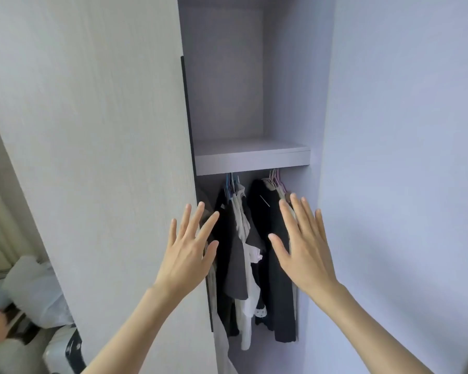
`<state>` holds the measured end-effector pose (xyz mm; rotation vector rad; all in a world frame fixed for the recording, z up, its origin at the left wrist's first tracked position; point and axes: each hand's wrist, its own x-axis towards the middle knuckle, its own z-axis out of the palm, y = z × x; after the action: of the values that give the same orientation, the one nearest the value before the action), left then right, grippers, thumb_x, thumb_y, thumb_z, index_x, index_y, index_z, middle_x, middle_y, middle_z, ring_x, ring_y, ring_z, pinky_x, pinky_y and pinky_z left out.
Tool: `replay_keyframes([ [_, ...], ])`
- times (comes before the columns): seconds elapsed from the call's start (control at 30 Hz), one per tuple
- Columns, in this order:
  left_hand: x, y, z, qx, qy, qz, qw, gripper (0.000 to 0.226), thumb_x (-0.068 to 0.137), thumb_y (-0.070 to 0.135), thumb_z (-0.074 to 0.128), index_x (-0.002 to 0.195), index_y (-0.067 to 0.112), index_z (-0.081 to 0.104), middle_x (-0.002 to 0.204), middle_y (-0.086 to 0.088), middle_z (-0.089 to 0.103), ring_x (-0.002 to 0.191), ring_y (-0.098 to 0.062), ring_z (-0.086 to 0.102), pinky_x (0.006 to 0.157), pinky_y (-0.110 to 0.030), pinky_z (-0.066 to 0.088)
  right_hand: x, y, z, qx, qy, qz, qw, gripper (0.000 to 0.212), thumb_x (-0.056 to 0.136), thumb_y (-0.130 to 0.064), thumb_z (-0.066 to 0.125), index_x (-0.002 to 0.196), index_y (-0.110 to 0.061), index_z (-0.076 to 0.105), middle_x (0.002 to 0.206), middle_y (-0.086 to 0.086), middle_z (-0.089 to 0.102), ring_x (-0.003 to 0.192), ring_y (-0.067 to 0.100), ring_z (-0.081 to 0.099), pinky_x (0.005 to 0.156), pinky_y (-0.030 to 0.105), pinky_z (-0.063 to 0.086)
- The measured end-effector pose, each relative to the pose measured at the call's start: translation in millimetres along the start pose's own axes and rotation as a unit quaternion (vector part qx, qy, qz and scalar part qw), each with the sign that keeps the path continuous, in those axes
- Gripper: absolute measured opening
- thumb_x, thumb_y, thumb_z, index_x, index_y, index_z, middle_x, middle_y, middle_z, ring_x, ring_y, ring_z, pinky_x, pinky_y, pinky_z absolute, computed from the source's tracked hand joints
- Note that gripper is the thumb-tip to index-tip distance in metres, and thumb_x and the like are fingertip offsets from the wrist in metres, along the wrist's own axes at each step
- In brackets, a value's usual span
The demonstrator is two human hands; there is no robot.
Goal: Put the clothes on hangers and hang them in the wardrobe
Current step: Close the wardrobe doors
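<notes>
The wardrobe stands open in front of me, with a bare shelf (pixel 251 157) above the hanging space. Below it, several dark and pale garments (pixel 243 255) hang on blue hangers (pixel 230 184) at the left and pink hangers (pixel 277 180) at the right. My left hand (pixel 187 252) is raised in front of the left door's edge, fingers spread and straight, holding nothing. My right hand (pixel 303 244) is raised with spread fingers before the black garment (pixel 278 279) at the right. Whether either hand touches the clothes, I cannot tell.
The open left door (pixel 106 157) fills the left side and the right door (pixel 403 157) the right. At the lower left lie a white plastic bag (pixel 35 290), a suitcase (pixel 65 349) and other bundled things.
</notes>
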<state>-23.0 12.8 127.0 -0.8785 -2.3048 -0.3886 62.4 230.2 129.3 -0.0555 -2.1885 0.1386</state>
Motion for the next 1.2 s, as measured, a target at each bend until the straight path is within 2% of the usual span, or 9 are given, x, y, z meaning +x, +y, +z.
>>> replay_keyframes([
  [0.37, 2, 154, 11, -0.073, 0.008, 0.089, 0.993, 0.053, 0.092, 0.039, 0.024, 0.145, 0.029, 0.020, 0.154, 0.003, 0.009, 0.144, -0.019, -0.004, 0.113, -0.038, 0.000, -46, 100, -133, -0.098, 0.101, 0.023, 0.990, 0.051, 0.091, -0.026, 0.036, 0.137, -0.006, 0.036, 0.148, 0.016, 0.030, 0.140, 0.029, 0.016, 0.115, 0.045, 0.003],
  [0.5, 18, 209, 9, -0.080, 0.013, 0.114, 0.990, 0.053, 0.092, 0.039, 0.027, 0.143, 0.026, 0.024, 0.155, -0.004, 0.017, 0.144, -0.024, 0.001, 0.112, -0.039, 0.001, -55, 144, -159, -0.093, 0.088, 0.050, 0.991, 0.056, 0.091, -0.026, 0.035, 0.142, -0.005, 0.028, 0.152, 0.016, 0.019, 0.142, 0.030, 0.008, 0.116, 0.040, 0.001],
  [0.57, 25, 236, 12, -0.085, 0.013, 0.117, 0.989, 0.053, 0.092, 0.039, 0.027, 0.144, 0.025, 0.027, 0.155, -0.005, 0.017, 0.144, -0.023, 0.000, 0.113, -0.038, -0.001, -60, 165, -168, -0.060, 0.084, 0.076, 0.992, 0.061, 0.093, -0.025, 0.037, 0.146, -0.006, 0.016, 0.155, 0.013, 0.008, 0.143, 0.025, 0.004, 0.117, 0.037, 0.009],
  [0.67, 32, 270, 19, -0.081, 0.015, 0.129, 0.988, 0.053, 0.093, 0.040, 0.027, 0.144, 0.026, 0.025, 0.155, -0.003, 0.017, 0.144, -0.023, 0.000, 0.112, -0.038, -0.001, -66, 181, -177, 0.077, 0.031, 0.148, 0.985, 0.072, 0.097, -0.023, 0.043, 0.146, -0.018, -0.010, 0.153, -0.007, -0.008, 0.140, 0.008, 0.008, 0.107, 0.023, 0.025],
  [0.8, 35, 294, 22, -0.079, 0.025, 0.149, 0.985, 0.056, 0.093, 0.043, 0.028, 0.146, 0.027, 0.018, 0.155, -0.001, 0.013, 0.144, -0.020, -0.002, 0.113, -0.039, 0.000, -74, 192, -172, 0.204, 0.018, 0.130, 0.970, 0.061, 0.098, -0.026, 0.038, 0.141, -0.032, -0.005, 0.142, -0.027, 0.002, 0.130, -0.010, 0.014, 0.095, -0.007, 0.009],
  [0.87, 34, 298, 21, -0.084, 0.029, 0.150, 0.985, 0.061, 0.093, 0.048, 0.030, 0.147, 0.026, 0.015, 0.156, 0.001, 0.009, 0.144, -0.018, -0.003, 0.115, -0.041, 0.003, -75, 192, -173, 0.229, 0.027, 0.076, 0.970, 0.051, 0.099, -0.030, 0.036, 0.141, -0.031, 0.007, 0.143, -0.026, 0.014, 0.129, -0.017, 0.014, 0.099, -0.004, 0.013],
  [0.97, 30, 300, 18, -0.095, 0.037, 0.158, 0.982, 0.072, 0.091, 0.057, 0.034, 0.149, 0.021, 0.010, 0.157, 0.001, 0.006, 0.144, -0.018, -0.001, 0.116, -0.041, 0.003, -67, 186, -171, 0.210, 0.071, -0.041, 0.974, 0.046, 0.097, -0.021, 0.035, 0.141, -0.009, 0.030, 0.146, -0.001, 0.032, 0.135, -0.002, 0.025, 0.110, 0.015, 0.023],
  [1.03, 28, 296, 14, -0.106, 0.045, 0.146, 0.983, 0.082, 0.088, 0.059, 0.040, 0.149, 0.014, 0.009, 0.157, 0.000, 0.006, 0.144, -0.018, -0.001, 0.116, -0.039, 0.002, -58, 174, -166, 0.207, 0.073, -0.116, 0.969, 0.042, 0.097, -0.017, 0.036, 0.136, -0.003, 0.040, 0.143, -0.006, 0.033, 0.139, 0.003, 0.022, 0.111, 0.028, 0.028],
  [1.2, 21, 259, 1, -0.099, 0.054, 0.042, 0.993, 0.084, 0.085, 0.049, 0.042, 0.149, 0.014, 0.001, 0.157, 0.002, 0.002, 0.143, -0.013, -0.008, 0.117, -0.041, 0.005, -32, 135, -134, 0.226, 0.008, -0.191, 0.955, 0.041, 0.096, -0.015, 0.036, 0.136, -0.007, 0.043, 0.142, 0.004, 0.043, 0.139, 0.020, 0.027, 0.110, 0.037, 0.031],
])
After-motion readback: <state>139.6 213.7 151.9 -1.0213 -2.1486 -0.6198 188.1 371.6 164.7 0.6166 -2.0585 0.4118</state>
